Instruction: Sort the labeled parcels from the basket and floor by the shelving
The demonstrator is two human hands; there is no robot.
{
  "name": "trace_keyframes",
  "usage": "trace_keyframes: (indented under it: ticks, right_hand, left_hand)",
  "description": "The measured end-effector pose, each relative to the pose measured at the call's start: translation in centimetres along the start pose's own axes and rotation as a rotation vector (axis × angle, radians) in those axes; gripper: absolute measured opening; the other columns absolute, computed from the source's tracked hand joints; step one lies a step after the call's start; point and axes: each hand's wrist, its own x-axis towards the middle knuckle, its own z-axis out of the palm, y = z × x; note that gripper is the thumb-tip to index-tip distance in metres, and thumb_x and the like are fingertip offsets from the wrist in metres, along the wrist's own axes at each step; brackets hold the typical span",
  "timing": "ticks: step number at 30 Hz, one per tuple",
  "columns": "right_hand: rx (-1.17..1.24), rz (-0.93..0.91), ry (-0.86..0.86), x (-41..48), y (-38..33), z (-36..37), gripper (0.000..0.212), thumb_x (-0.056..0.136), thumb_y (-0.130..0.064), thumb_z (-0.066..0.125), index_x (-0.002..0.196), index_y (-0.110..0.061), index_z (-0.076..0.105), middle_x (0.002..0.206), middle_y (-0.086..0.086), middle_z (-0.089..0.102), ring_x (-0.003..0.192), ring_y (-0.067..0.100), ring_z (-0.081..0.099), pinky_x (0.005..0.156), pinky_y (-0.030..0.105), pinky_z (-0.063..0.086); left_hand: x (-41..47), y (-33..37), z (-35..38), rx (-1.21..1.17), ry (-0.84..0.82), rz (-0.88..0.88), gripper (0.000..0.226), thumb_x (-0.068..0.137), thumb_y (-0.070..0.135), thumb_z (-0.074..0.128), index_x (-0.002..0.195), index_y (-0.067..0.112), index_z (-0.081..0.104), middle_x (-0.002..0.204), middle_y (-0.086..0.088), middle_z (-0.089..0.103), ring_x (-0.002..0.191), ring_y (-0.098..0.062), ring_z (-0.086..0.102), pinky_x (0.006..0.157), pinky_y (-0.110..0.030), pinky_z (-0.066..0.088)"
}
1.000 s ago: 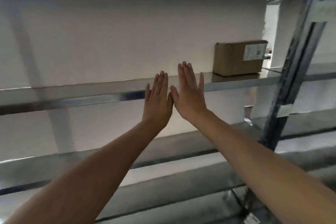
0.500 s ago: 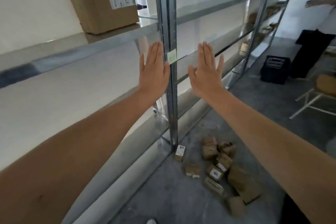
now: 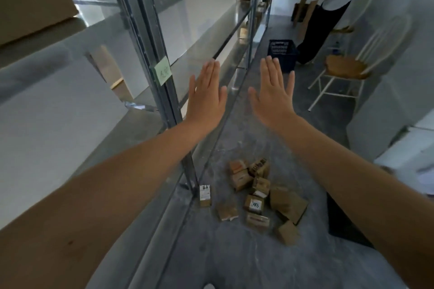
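Small labeled parcels (image 3: 258,197) lie heaped on the floor (image 3: 234,253) at lower centre, beside the shelving (image 3: 150,37). A dark basket (image 3: 281,53) sits upper right of centre. Left hand (image 3: 206,98) and right hand (image 3: 274,96) hover flat, fingers spread, holding nothing.

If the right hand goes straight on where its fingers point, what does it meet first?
Probably the dark blue crate on the floor: the right hand is open and empty, fingers aimed down the aisle at it. Nothing shows between them, though depth is hard to judge.
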Motion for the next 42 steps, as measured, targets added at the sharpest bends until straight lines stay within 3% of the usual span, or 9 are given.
trace_keyframes:
  ticks: [12, 22, 29, 34, 42]
  right_hand:
    - [-0.034, 0.185, -0.141, 0.1, 3.6, 7.3, 0.07, 0.101, -0.035, 0.031, 0.157, -0.011, -0.004, 0.165, 0.003, -0.008, 0.151, 0.015, -0.014, 0.118, 0.049, -0.014]
    - [-0.003, 0.172, -0.275, 4.6, 9.9, 14.5, 0.069, 0.102, -0.035, 0.029, 0.157, -0.01, -0.004, 0.165, 0.004, -0.006, 0.151, 0.016, -0.014, 0.118, 0.051, -0.013]
    - [0.066, 0.144, -0.341, 9.8, 15.1, 20.1, 0.068, 0.102, -0.035, 0.028, 0.157, -0.011, -0.003, 0.165, 0.003, -0.006, 0.151, 0.015, -0.013, 0.118, 0.049, -0.014]
    - [0.097, 0.145, -0.471, 11.6, 18.9, 25.1, 0.067, 0.103, -0.038, 0.026, 0.157, -0.01, -0.003, 0.165, 0.003, -0.007, 0.151, 0.015, -0.014, 0.119, 0.05, -0.014]
    - [0.053, -0.055, -0.673, 7.0, 18.4, 37.2, 0.064, 0.104, -0.035, 0.024, 0.157, -0.01, 0.0, 0.166, 0.004, -0.004, 0.151, 0.016, -0.011, 0.121, 0.052, -0.007]
  left_hand:
    - [3.1, -3.4, 9.0, -0.085, -0.202, 0.033, 0.058, 0.106, 0.027, 0.026, 0.157, 0.009, 0.006, 0.166, -0.004, 0.003, 0.152, -0.016, -0.002, 0.123, -0.046, -0.002]
    - [6.4, -4.5, 16.5, -0.082, -0.313, -0.041, 0.058, 0.106, 0.026, 0.027, 0.157, 0.01, 0.006, 0.166, -0.004, 0.004, 0.152, -0.015, -0.001, 0.123, -0.047, -0.002]
    - [10.6, -5.3, 23.7, -0.07, -0.363, -0.218, 0.058, 0.105, 0.027, 0.028, 0.157, 0.011, 0.009, 0.166, -0.003, 0.008, 0.152, -0.014, 0.003, 0.123, -0.046, -0.002]
    - [10.2, -6.1, 29.3, -0.09, -0.39, -0.389, 0.058, 0.106, 0.029, 0.03, 0.157, 0.011, 0.01, 0.165, -0.003, 0.009, 0.152, -0.015, 0.003, 0.124, -0.046, 0.006]
    - [2.1, -12.7, 36.4, -0.154, -0.368, -0.91, 0.053, 0.107, 0.023, 0.033, 0.156, 0.011, 0.017, 0.164, -0.006, 0.014, 0.152, -0.02, 0.009, 0.123, -0.045, 0.008]
